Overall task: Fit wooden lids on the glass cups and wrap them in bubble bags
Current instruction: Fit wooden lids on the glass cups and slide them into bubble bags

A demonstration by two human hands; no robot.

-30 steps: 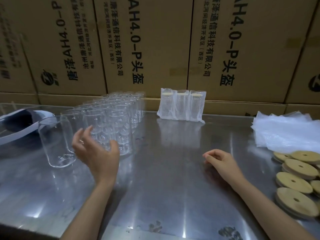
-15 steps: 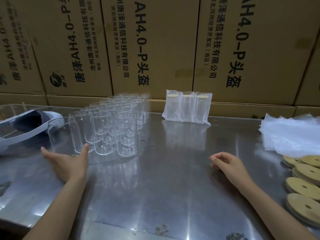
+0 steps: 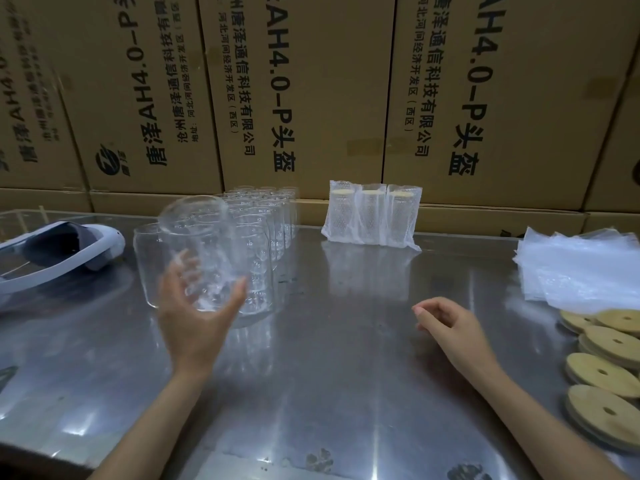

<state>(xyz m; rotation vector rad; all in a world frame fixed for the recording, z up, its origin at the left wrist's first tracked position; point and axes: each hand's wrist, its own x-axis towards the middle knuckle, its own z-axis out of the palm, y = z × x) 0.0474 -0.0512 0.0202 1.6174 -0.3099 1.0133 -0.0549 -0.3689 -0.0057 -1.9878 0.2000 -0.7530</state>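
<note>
steel table [image 3: 346, 358] (glossy) before stacked cardboard boxes [image 3: 311, 81]

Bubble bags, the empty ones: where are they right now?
In the head view the empty bubble bags lie stacked at the table's far right, just behind the wooden lids and right of the three wrapped cups.

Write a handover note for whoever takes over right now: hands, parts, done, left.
Left hand grips a bare glass cup, lifted and tilted in front of the cluster of unlidded glass cups.
Right hand holds nothing, fingers loosely curled, resting on the steel table.
Wooden lids lie stacked at the right edge, the pile of bubble bags behind them.
Done: three wrapped cups, lidded, standing at the back.
Left: lid and bag the held cup, then the remaining cups.
</note>
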